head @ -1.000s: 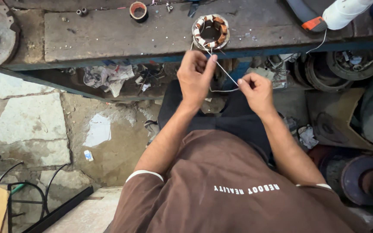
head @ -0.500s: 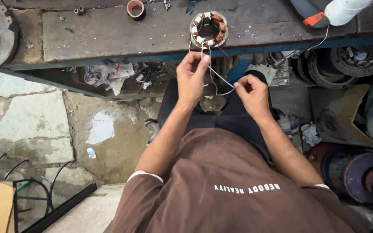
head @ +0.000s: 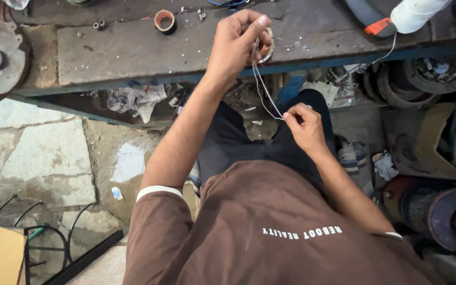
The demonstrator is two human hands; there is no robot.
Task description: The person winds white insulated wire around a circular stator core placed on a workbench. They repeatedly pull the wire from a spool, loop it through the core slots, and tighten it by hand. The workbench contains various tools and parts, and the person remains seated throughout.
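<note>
The left hand (head: 233, 45) pinches a white thread (head: 268, 97) at the stator (head: 266, 46) on the bench (head: 133, 50), the right hand (head: 304, 126) pinches its lower end, so lacing looks unfinished.

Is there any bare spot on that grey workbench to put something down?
Yes: the grey bench top is bare between the small brown tape roll and the left hand. It is crowded right of that hand, near the white thread spool.
</note>
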